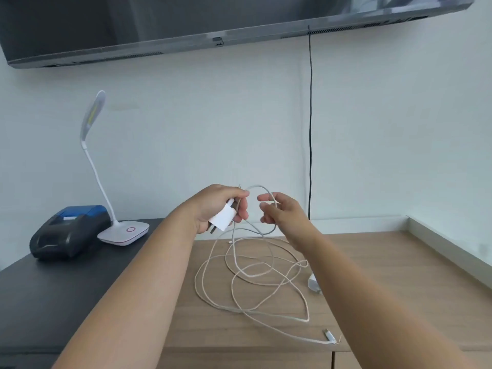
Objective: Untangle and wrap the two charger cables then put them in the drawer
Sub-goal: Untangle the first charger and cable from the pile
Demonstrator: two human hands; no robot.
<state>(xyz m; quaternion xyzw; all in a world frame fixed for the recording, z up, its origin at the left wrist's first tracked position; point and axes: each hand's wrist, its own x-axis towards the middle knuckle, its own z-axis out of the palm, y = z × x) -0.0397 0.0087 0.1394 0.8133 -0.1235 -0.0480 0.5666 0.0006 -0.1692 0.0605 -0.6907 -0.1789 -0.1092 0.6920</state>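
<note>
Above a wooden top point(372, 262), seen from the head camera, a white plug point(223, 216) is gripped in the left hand point(218, 206), fingers curled round it. Its long axis is tilted, prongs pointing down and left, the cable end up and right toward the fingertips. A grey-white cable point(262, 188) is arched from the left fingers across to the right hand point(282, 211), where it is pinched between thumb and curled fingers; the loop is held raised between the two hands.

From the hands the cable is dropped to the wood, where it is merged into a tangle point(255, 278) of overlapping loops, lying below and between the forearms. A second plug point(313, 284) is seen on the wood just beside the right forearm, partly hidden by it. A connector point(329, 335) is laid near the front edge, pointing up and left.

On a dark surface point(53, 288) to the left, a black and blue printer point(70, 230) and a white lamp point(117, 227) are set side by side. A dark screen point(186, 20) is mounted on the wall above, with a black cord point(310, 123) hung down from it.
</note>
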